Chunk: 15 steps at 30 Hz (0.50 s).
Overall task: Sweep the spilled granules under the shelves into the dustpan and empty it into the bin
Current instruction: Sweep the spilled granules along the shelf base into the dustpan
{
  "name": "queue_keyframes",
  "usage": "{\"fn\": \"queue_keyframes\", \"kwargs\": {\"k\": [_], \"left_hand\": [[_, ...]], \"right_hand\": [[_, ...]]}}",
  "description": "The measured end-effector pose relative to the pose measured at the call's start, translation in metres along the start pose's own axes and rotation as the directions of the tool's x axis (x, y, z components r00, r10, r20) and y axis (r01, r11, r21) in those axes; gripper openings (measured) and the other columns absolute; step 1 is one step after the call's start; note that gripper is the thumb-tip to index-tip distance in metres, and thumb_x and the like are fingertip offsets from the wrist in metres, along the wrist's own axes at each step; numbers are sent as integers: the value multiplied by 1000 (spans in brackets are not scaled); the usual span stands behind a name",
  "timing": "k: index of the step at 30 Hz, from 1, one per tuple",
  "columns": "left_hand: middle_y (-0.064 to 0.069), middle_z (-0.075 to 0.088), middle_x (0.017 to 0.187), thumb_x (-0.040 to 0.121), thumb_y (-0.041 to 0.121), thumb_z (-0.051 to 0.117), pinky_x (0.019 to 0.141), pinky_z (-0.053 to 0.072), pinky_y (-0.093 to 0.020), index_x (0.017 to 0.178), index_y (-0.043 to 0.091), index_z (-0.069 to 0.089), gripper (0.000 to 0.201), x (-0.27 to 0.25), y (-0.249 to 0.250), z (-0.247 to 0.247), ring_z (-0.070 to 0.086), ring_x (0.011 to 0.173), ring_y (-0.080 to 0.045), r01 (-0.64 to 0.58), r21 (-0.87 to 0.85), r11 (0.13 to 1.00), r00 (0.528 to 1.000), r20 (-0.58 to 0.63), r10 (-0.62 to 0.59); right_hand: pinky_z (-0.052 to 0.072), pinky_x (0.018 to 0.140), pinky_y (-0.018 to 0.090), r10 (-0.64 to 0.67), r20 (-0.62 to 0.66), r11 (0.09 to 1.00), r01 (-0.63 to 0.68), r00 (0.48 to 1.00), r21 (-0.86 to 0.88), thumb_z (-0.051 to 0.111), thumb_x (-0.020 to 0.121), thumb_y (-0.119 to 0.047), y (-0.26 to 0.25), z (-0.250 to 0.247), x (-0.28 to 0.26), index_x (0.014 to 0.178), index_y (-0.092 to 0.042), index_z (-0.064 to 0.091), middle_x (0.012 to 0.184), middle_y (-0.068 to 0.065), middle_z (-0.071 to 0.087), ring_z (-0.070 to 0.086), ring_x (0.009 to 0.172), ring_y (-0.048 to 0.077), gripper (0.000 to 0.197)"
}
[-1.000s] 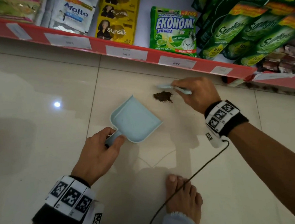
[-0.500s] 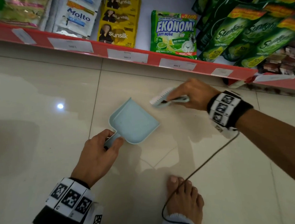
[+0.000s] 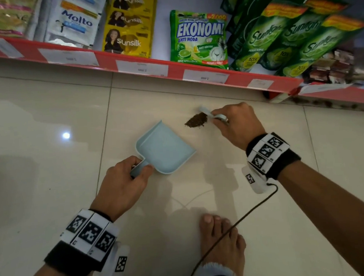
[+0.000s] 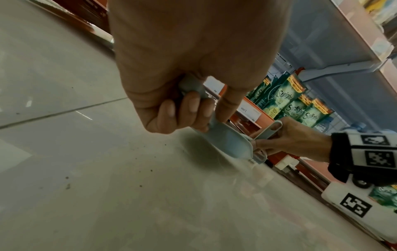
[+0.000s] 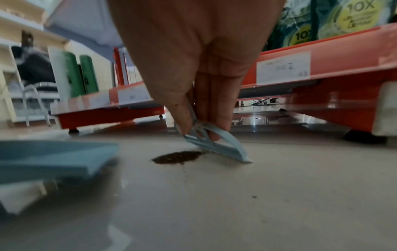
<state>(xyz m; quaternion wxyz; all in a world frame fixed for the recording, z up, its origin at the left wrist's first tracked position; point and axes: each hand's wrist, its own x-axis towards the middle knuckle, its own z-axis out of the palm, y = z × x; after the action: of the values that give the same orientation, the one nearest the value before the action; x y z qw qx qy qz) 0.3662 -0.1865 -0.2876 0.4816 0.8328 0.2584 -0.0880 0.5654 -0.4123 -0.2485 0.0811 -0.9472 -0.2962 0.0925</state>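
Note:
A small pile of dark brown granules (image 3: 196, 121) (image 5: 177, 157) lies on the pale floor tiles in front of the red shelf. A light blue dustpan (image 3: 165, 149) (image 5: 49, 158) sits flat on the floor just left of the pile, its mouth towards it. My left hand (image 3: 124, 186) (image 4: 189, 105) grips the dustpan's short handle. My right hand (image 3: 234, 122) (image 5: 201, 101) pinches the handle of a small light blue brush (image 3: 213, 116) (image 5: 217, 145), whose head touches the floor at the pile's right side.
The red bottom shelf (image 3: 193, 71) with price labels runs across the back, stacked with detergent and shampoo sachets. More dark grains lie along the shelf base at right (image 3: 326, 104). A bare foot (image 3: 223, 241) and a wrist cable (image 3: 238, 225) are close below the hands.
The brush swung left over the pile towards the dustpan half a second ago, then came back to the pile's right side. The pile shows again. The dustpan has barely moved.

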Motion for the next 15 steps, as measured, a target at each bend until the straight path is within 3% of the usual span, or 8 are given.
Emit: {"fn": "queue_keyframes", "kwargs": {"k": [5, 7, 11, 15], "left_hand": [[8, 55, 53, 87, 43, 61, 49, 33, -23, 68, 25, 53, 28, 5, 5, 3, 50, 48, -4, 12, 53, 999, 1000, -5, -11], [7, 56, 55, 87, 43, 61, 49, 33, -23, 69, 25, 54, 27, 5, 6, 3, 51, 51, -5, 9, 65, 998, 1000, -2, -9], [6, 58, 57, 89, 43, 60, 50, 35, -26, 72, 23, 56, 26, 5, 8, 5, 54, 54, -10, -11, 76, 997, 1000, 15, 10], [5, 58, 57, 89, 41, 60, 50, 36, -26, 72, 22, 56, 26, 3, 10, 5, 54, 53, -12, -14, 63, 998, 1000, 21, 12]], "right_hand": [[54, 75, 41, 11, -182, 999, -2, 983, 53, 61, 91, -18, -7, -9, -2, 96, -12, 74, 85, 12, 74, 66, 78, 34, 16], [55, 73, 40, 55, -252, 998, -47, 966, 36, 62, 92, -19, -5, -14, 6, 101, -12, 74, 85, 13, 74, 66, 76, 35, 17], [52, 71, 37, 169, -146, 974, -187, 975, -125, 52, 98, -24, -1, -9, 30, 112, -14, 71, 92, 14, 70, 63, 82, 35, 25], [52, 77, 38, -45, 0, 996, 45, 999, -73, 51, 99, -19, -13, 2, 28, 117, -17, 70, 95, 10, 71, 64, 85, 33, 27]]}}
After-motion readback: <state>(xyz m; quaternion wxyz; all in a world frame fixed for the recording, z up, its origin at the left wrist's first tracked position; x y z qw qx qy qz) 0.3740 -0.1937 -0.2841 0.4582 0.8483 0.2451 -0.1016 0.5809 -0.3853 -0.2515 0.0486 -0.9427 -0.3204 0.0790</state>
